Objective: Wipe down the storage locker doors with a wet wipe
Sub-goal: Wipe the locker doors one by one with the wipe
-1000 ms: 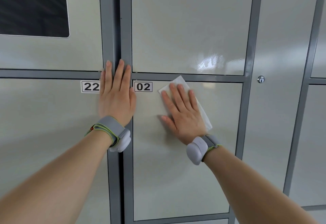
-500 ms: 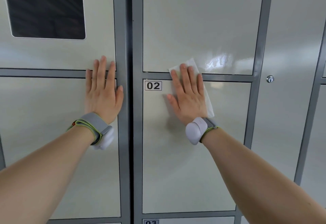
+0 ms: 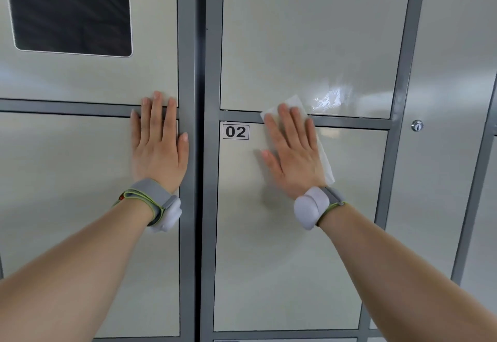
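White wet wipe [image 3: 326,161] lies beneath the right fingers [image 3: 285,126].

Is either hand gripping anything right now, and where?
Nothing is gripped. The right hand presses the wet wipe flat against the top of door 02, straight fingers across its middle; the left hand rests bare on the neighbouring door.
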{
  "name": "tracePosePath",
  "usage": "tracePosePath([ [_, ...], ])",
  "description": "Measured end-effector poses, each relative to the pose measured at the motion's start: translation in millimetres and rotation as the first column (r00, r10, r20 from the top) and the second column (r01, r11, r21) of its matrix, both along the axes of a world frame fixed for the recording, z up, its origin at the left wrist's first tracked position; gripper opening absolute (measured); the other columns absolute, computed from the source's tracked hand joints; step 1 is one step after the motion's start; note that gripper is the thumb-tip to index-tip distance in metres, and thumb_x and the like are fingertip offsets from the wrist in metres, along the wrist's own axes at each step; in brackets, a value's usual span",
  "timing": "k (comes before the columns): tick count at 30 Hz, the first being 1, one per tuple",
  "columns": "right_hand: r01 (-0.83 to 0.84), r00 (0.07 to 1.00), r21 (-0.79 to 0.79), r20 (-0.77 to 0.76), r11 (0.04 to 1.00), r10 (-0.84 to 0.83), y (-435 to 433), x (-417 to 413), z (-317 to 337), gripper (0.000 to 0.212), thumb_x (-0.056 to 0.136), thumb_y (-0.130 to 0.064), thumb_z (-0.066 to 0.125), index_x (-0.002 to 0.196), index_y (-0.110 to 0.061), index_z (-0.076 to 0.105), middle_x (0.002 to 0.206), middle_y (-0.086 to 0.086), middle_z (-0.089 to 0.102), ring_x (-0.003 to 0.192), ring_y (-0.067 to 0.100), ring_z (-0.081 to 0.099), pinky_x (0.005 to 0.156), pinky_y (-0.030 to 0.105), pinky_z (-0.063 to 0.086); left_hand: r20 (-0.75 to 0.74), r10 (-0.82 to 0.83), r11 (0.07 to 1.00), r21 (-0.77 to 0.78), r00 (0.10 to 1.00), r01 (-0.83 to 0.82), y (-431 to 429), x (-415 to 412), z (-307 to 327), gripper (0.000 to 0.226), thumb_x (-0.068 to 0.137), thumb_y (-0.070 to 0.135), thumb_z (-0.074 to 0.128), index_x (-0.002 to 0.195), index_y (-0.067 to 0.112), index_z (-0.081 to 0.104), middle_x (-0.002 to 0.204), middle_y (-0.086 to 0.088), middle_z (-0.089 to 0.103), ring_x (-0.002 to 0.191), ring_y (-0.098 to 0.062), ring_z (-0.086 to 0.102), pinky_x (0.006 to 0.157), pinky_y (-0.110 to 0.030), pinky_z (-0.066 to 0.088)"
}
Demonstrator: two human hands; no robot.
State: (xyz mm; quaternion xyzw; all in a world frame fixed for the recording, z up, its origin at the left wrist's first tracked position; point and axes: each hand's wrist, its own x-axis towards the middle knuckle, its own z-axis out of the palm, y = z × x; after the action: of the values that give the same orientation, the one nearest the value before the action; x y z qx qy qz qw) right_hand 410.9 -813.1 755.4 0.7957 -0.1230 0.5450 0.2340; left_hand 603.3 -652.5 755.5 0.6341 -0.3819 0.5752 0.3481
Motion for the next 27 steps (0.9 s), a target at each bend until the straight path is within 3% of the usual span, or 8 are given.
tracePosePath([
  [6,0.014,0.999,0.007,0.039,1.000,-0.015,18,21,20,0.062,0.096,-0.047,0.023,0.148,-0.014,0.027,0.156,0.013,0.019,0.145,0.029,0.011,0.117,0.047,0.003,0.005,0.003,1.000,0.019,1.000,-0.003,1,0,-1,0.056,0.096,0.026,0.027,0.147,0.003,0.023,0.155,-0.020,0.017,0.143,-0.036,0.012,0.118,-0.035,-0.006],
  [12,0.029,0.997,-0.162,-0.061,0.986,-0.039,14,31,-15,0.061,0.099,-0.050,0.020,0.145,-0.014,0.036,0.152,0.014,0.028,0.143,0.029,0.020,0.115,0.051,0.015,-0.002,0.009,1.000,0.015,1.000,-0.009,1,0,-2,0.056,0.096,0.025,0.028,0.147,0.004,0.025,0.154,-0.020,0.019,0.142,-0.036,0.015,0.118,-0.035,-0.005],
  [16,-0.008,0.990,-0.213,-0.138,0.977,-0.022,9,21,-28,0.060,0.100,-0.049,0.018,0.145,-0.014,0.034,0.153,0.013,0.027,0.143,0.027,0.019,0.117,0.049,0.012,-0.001,0.003,1.000,0.010,1.000,-0.003,1,0,-3,0.056,0.095,0.025,0.029,0.147,0.004,0.024,0.154,-0.019,0.020,0.142,-0.035,0.015,0.117,-0.036,-0.004],
  [27,0.012,0.998,-0.112,0.059,0.994,-0.006,21,39,15,0.061,0.099,-0.051,0.018,0.145,-0.016,0.035,0.153,0.011,0.027,0.143,0.027,0.019,0.117,0.047,0.011,0.010,0.010,1.000,0.008,1.000,-0.010,0,1,-4,0.055,0.095,0.024,0.029,0.147,0.004,0.025,0.154,-0.019,0.021,0.142,-0.035,0.016,0.118,-0.039,0.000],
])
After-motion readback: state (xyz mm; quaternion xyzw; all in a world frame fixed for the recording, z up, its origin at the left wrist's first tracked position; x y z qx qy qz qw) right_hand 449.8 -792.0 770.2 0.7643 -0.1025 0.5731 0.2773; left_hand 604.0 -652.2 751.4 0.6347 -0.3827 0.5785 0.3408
